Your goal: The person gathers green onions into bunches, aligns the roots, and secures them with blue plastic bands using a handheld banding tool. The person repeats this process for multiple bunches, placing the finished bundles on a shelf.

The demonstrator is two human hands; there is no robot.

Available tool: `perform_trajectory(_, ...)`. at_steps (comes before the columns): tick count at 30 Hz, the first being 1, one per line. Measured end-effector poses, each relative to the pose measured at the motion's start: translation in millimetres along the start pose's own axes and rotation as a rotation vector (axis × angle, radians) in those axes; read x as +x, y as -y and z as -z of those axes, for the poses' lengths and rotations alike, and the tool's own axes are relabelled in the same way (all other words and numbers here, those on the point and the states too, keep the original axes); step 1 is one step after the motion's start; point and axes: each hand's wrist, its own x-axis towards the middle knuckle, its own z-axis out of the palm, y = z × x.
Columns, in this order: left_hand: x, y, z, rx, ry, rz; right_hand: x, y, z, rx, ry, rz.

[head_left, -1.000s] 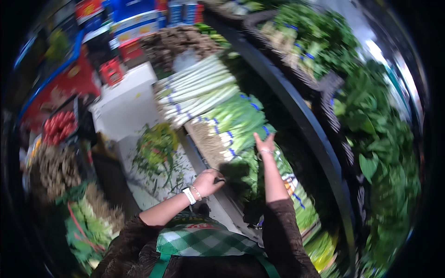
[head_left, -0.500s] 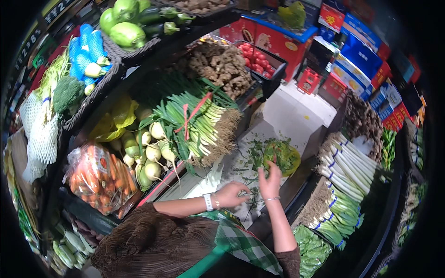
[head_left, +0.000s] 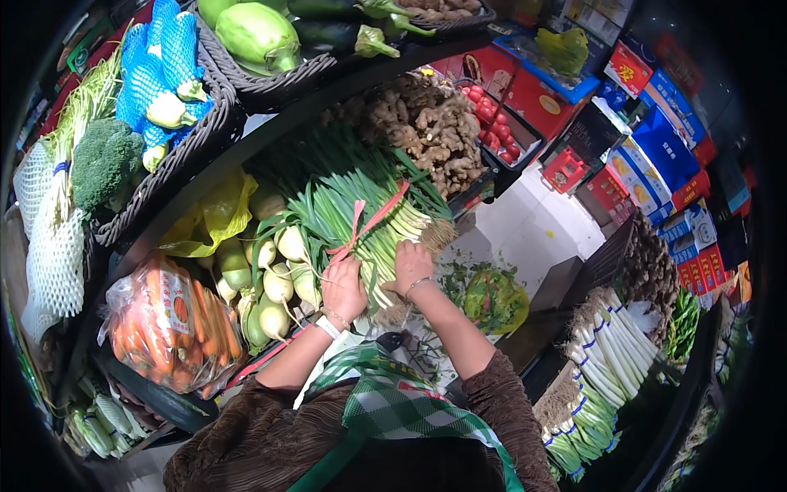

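A big bundle of scallions (head_left: pixel 392 201), green leaves and pale stems ending in matted roots, lies on the shelf with a red tie (head_left: pixel 361 223) around it. My left hand (head_left: pixel 344 289) grips its near left side, fingers curled down over the stalks beside the tie. On the pale root ends rests my right hand (head_left: pixel 412 267), its fingers bent over the stems and the thumb out to the left. The undersides of both hands are hidden. Green-and-white radishes (head_left: pixel 277 283) sit just left of my left hand.
A yellow bag of greens (head_left: pixel 495 302) lies on the floor amid leaf scraps. Bagged carrots (head_left: pixel 176 324) stand to the left. Ginger (head_left: pixel 426 127) and a crate of tomatoes (head_left: pixel 496 123) are behind the bundle. Leeks (head_left: pixel 619 336) fill the right stand; eggplants (head_left: pixel 332 37) overhang above.
Both hands have moved from above the floor scraps up onto the scallion bundle and taken hold of it. My view has shifted left and closer to the shelf.
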Motion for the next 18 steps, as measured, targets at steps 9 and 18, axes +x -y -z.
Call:
perform_trajectory(9,-1,-19,-13,-0.273,-0.033,0.103,26,-2,-17,-0.039,-0.141,-0.072)
perform_trajectory(18,5,-17,-44,-1.399,0.250,0.707,45,-65,34,0.855,0.418,-0.149)
